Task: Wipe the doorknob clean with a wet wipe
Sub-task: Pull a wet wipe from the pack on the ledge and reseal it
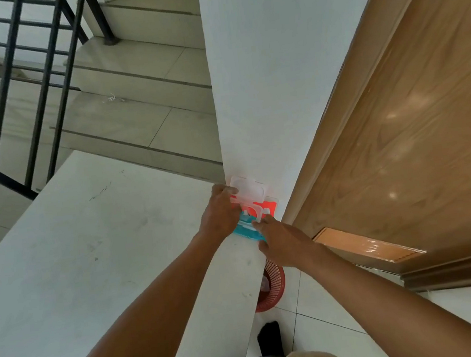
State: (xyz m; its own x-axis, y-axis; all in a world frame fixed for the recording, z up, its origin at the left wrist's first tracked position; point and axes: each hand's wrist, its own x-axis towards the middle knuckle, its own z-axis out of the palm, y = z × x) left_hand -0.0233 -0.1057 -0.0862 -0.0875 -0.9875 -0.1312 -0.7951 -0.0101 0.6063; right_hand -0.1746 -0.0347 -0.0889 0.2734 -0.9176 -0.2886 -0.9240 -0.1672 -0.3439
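I judge the job barely begun: no wipe is out yet, and the doorknob itself is nowhere in my view, so all the wiping is left. The wet wipe pack (250, 215), red and blue with its white flip lid (249, 188) standing open, lies on the white ledge (87, 241) against the white wall (276, 84), just beside the wooden door frame (338, 106). My left hand (220, 212) curls round the pack's near side and steadies it. My right hand (284, 243) has its fingers reaching to the opening; whether they have already pinched a wipe I cannot tell. Below the ledge stands a red basket (271, 289) on the tiled floor.
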